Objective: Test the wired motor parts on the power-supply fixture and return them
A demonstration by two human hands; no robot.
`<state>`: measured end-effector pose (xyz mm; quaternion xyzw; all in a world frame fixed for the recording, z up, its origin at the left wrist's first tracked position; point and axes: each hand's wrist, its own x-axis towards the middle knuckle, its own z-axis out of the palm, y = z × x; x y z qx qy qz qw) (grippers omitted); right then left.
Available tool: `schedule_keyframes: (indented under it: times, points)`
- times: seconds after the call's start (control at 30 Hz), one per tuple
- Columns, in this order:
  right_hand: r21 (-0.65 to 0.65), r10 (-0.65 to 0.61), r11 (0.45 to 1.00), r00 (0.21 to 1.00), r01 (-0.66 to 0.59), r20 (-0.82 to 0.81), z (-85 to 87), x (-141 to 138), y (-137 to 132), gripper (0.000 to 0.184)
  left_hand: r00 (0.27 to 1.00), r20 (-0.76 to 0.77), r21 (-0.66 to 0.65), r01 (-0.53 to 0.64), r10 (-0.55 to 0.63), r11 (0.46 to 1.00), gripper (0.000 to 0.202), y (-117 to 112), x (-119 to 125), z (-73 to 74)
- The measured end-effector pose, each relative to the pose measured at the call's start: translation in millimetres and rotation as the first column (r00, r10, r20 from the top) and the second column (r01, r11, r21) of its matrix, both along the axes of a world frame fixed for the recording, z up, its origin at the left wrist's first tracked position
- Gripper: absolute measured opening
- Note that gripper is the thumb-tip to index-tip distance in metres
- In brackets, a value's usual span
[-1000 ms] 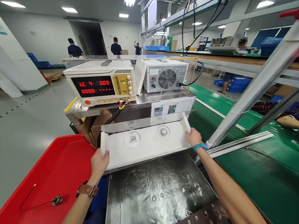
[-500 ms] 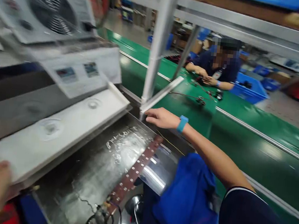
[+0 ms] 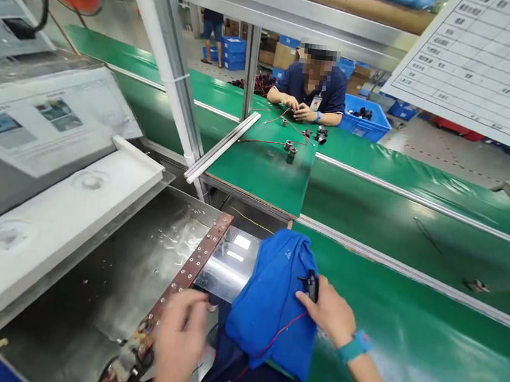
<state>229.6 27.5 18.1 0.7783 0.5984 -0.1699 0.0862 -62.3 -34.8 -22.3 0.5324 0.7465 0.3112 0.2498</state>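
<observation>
My right hand (image 3: 333, 312), with a teal band at the wrist, grips a small black part (image 3: 312, 287) at the right edge of a blue cloth (image 3: 277, 303). A thin red wire (image 3: 278, 338) trails from near that part across the cloth and ends in a small white tip. My left hand (image 3: 182, 335) hovers by the brown perforated strip (image 3: 200, 252) along the metal basin (image 3: 108, 285). Motion smears its fingers, so I cannot make out whether it holds anything. A clear plastic sheet (image 3: 232, 261) lies between strip and cloth.
At left a white ledge (image 3: 51, 224) borders the basin. A metal post (image 3: 163, 60) rises ahead, near white bars (image 3: 223, 148). Beyond the green belt (image 3: 415, 226), a co-worker (image 3: 314, 82) handles wired parts beside a blue bin (image 3: 367, 121). A printed sheet (image 3: 486, 69) hangs upper right.
My right hand has come back from the post to the blue cloth and now holds the black part. My left hand has moved right, from the white ledge to the brown strip. The view has turned right.
</observation>
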Motion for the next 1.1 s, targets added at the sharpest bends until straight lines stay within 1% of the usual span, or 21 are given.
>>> schedule_keyframes:
  times: [0.03, 0.07, 0.1, 0.13, 0.17, 0.2, 0.23, 0.3, 0.37, 0.43, 0.5, 0.53, 0.6, 0.63, 0.7, 0.77, 0.8, 0.87, 0.93, 1.0, 1.1]
  points:
    - [0.010, -0.025, 1.000, 1.000, 0.025, -0.004, -7.9, -5, -6, 0.056, 0.988, 0.036, 0.018, 0.153, -0.153, 0.988, 0.022, -9, 20, 4.9]
    - [0.029, -0.039, 0.999, 0.999, 0.040, -0.019, -13.7, -9, -10, 0.054, 0.945, 0.061, 0.036, 0.319, -0.321, 0.947, 0.021, -16, 40, 8.0]
    - [0.054, -0.045, 0.997, 0.998, 0.048, -0.041, -17.2, -10, -12, 0.051, 0.882, 0.065, 0.047, 0.465, -0.467, 0.884, 0.023, -23, 62, 9.4]
    - [0.081, -0.048, 0.995, 0.997, 0.054, -0.068, -18.6, -10, -14, 0.049, 0.816, 0.052, 0.041, 0.574, -0.576, 0.817, 0.028, -28, 81, 9.2]
    - [0.111, -0.052, 0.992, 0.994, 0.063, -0.100, -18.0, -8, -14, 0.049, 0.796, 0.008, 0.017, 0.605, -0.605, 0.796, 0.032, -33, 98, 8.0]
    - [0.144, -0.057, 0.987, 0.988, 0.077, -0.141, -15.6, -6, -14, 0.051, 0.799, -0.039, -0.015, 0.601, -0.601, 0.799, 0.030, -36, 111, 6.2]
    - [0.178, -0.060, 0.979, 0.978, 0.097, -0.200, -11.5, -4, -12, 0.055, 0.817, -0.079, -0.042, 0.570, -0.571, 0.821, 0.026, -38, 120, 4.5]
    - [0.225, -0.032, 0.966, 0.922, 0.128, -0.386, 0.3, -5, -4, 0.066, 0.868, -0.092, -0.057, 0.484, -0.487, 0.873, 0.018, -41, 123, 3.3]
    - [0.215, 0.042, 0.971, 0.806, 0.107, -0.590, 15.2, -20, 10, 0.075, 0.925, 0.030, -0.040, 0.380, -0.379, 0.924, 0.013, -46, 110, 6.1]
    - [0.179, 0.116, 0.984, 0.670, 0.025, -0.733, 29.5, -50, 29, 0.075, 0.938, 0.257, -0.044, 0.253, -0.233, 0.967, 0.009, -58, 87, 10.6]
    - [0.146, 0.172, 0.985, 0.540, -0.091, -0.824, 39.4, -95, 49, 0.065, 0.879, 0.470, -0.086, 0.133, -0.077, 0.987, 0.017, -78, 62, 12.0]
    - [0.129, 0.190, 0.979, 0.471, -0.160, -0.861, 41.4, -122, 59, 0.058, 0.843, 0.537, -0.107, 0.074, -0.005, 0.991, 0.024, -90, 51, 10.1]
    - [0.077, 0.190, 0.948, 0.355, -0.309, -0.915, 38.2, -179, 75, 0.044, 0.783, 0.612, -0.127, -0.039, 0.110, 0.991, 0.037, -118, 31, 1.2]
    - [0.046, 0.180, 0.923, 0.323, -0.382, -0.929, 32.9, -208, 82, 0.038, 0.753, 0.639, -0.128, -0.098, 0.158, 0.987, 0.043, -131, 23, -4.8]
    - [-0.016, 0.176, 0.862, 0.328, -0.506, -0.928, 16.5, -264, 90, 0.029, 0.658, 0.716, -0.136, -0.195, 0.233, 0.971, 0.053, -153, 10, -15.2]
    - [-0.074, 0.236, 0.791, 0.414, -0.607, -0.879, -4.4, -312, 91, 0.023, 0.512, 0.815, -0.162, -0.249, 0.272, 0.955, 0.059, -165, 1, -17.3]
    - [-0.094, 0.302, 0.750, 0.466, -0.654, -0.832, -15.1, -332, 90, 0.021, 0.424, 0.859, -0.184, -0.270, 0.288, 0.945, 0.060, -166, -4, -13.8]
    - [-0.113, 0.481, 0.662, 0.536, -0.741, -0.694, -34.7, -363, 84, 0.019, 0.241, 0.923, -0.222, -0.307, 0.301, 0.926, 0.055, -162, -14, 1.5]
    - [-0.095, 0.661, 0.580, 0.536, -0.809, -0.524, -50.8, -380, 79, 0.024, 0.091, 0.957, -0.233, -0.328, 0.276, 0.916, 0.042, -150, -26, 22.0]
    - [-0.053, 0.778, 0.528, 0.507, -0.848, -0.371, -63.6, -386, 75, 0.029, 0.016, 0.977, -0.197, -0.330, 0.214, 0.923, 0.032, -136, -42, 39.1]
    - [-0.024, 0.841, 0.495, 0.485, -0.869, -0.241, -78.2, -385, 75, 0.034, 0.014, 0.989, -0.132, -0.333, 0.145, 0.934, 0.031, -118, -64, 49.1]
